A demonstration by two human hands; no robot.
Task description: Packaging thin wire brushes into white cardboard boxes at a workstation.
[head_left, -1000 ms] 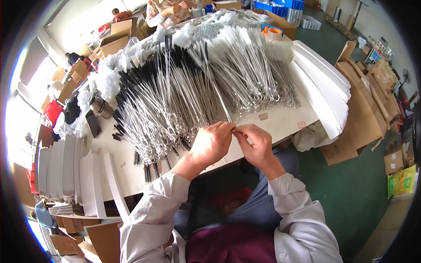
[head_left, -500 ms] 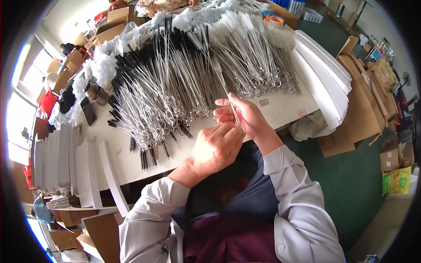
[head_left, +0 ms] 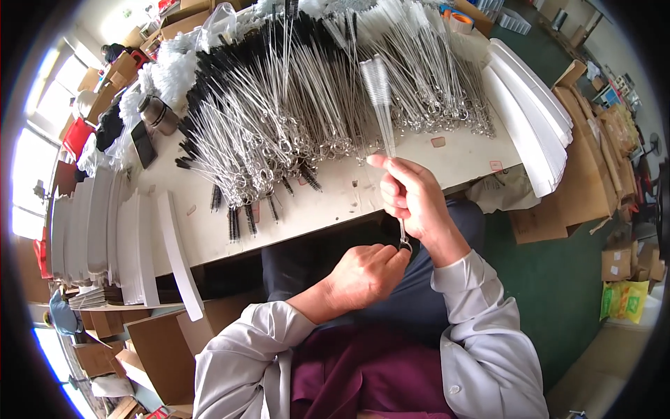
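Hands split apart: they were pinched together at the counter [head_left: 335,202] edge. Right hand [head_left: 415,199] now raised, holding a white wire brush [head_left: 382,105] upright over the pile. Left hand [head_left: 366,276] dropped toward the lap, fingers at the brush's bottom loop.

right hand [head_left: 413,199] raised, left hand [head_left: 363,274] pinching

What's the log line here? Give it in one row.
right hand: grips brush stem, upright | left hand: pinches its bottom loop | table: brush pile, card stacks
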